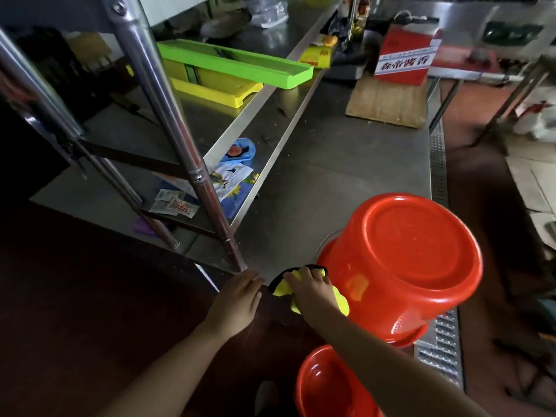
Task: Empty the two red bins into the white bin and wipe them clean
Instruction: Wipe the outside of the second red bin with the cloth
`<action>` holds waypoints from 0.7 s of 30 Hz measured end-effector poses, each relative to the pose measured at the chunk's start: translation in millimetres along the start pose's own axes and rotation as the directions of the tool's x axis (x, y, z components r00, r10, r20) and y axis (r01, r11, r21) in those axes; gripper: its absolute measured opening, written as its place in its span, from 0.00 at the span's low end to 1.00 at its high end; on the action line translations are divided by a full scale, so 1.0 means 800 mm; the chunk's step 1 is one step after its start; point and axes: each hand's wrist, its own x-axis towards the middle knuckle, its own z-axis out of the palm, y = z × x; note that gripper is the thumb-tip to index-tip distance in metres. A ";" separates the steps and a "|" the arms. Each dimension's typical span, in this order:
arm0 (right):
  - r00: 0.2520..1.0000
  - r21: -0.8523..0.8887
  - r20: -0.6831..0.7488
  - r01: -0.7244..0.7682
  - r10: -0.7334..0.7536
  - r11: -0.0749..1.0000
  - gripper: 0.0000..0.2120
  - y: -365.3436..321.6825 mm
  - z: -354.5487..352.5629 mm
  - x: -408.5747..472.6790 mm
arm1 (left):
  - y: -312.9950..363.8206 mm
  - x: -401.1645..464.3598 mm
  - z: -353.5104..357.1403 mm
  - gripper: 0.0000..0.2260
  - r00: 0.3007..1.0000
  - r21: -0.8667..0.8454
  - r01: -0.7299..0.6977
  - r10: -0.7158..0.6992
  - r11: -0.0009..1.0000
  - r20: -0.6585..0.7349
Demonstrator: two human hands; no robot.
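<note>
A: Where are the two red bins?

B: One red bin (403, 266) stands upside down on the near end of the steel counter (346, 164), its round base facing up and its rim hanging a little past the counter's near edge. The second red bin (328, 386) sits lower, below the counter's edge at the bottom of the view, mouth up, partly hidden behind the right forearm.

A: And the hands?

B: The right hand (310, 288) lies at the counter's near corner with its grip grasping a yellow cloth (343, 305) with a black edge; the fingers curl over it, and the cloth touches the side wall of the upturned bin. The left hand (237, 299) rests just beside it, fingers straight and relaxed, its grip released, fingertips at the counter's corner by the foot of a shiny steel post (180, 139).

A: What else is on the counter?

B: Further along lie a sheet of brown cardboard (388, 100) and, behind it, a red and white box (406, 58) with printed characters. To the left runs a low steel shelf (126, 139) under the posts. On it sit a green plastic slicer (234, 63) resting on a yellow tray (216, 88), a blue packet (240, 150), some printed wrappers (228, 179) and small sachets (174, 203).

A: The white bin?

B: I cannot tell where it is.
</note>
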 end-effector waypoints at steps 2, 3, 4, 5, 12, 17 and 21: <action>0.999 -0.008 -0.002 -0.051 0.051 0.999 0.27 -0.006 0.006 0.033 | -0.020 0.011 0.007 0.13 1.000 -0.023 -0.002 0.003 1.000 0.023; 0.997 -0.011 -0.014 -0.073 0.073 0.997 0.27 -0.009 0.008 0.049 | -0.030 0.017 0.010 0.13 0.999 -0.027 -0.006 0.007 1.000 0.038; 0.995 -0.010 -0.034 -0.094 0.094 0.995 0.27 -0.011 0.010 0.065 | -0.040 0.022 0.013 0.13 0.998 -0.028 -0.009 0.011 1.000 0.055; 0.992 -0.007 -0.057 -0.117 0.116 0.993 0.27 -0.013 0.012 0.081 | -0.049 0.027 0.015 0.14 0.997 -0.029 -0.011 0.013 1.000 0.074; 0.972 -0.006 0.167 -0.165 0.164 0.986 0.35 -0.023 0.045 0.159 | -0.074 0.041 0.018 0.17 0.994 -0.033 -0.026 0.029 0.999 0.101; 0.958 0.008 0.256 -0.136 0.129 0.991 0.32 -0.021 0.060 0.137 | -0.068 0.041 0.014 0.17 0.992 -0.047 -0.050 0.055 0.998 0.115; 0.971 -0.006 0.173 -0.166 0.164 0.986 0.31 -0.007 0.019 0.122 | -0.056 0.059 -0.002 0.16 0.989 0.006 -0.124 0.123 0.992 0.083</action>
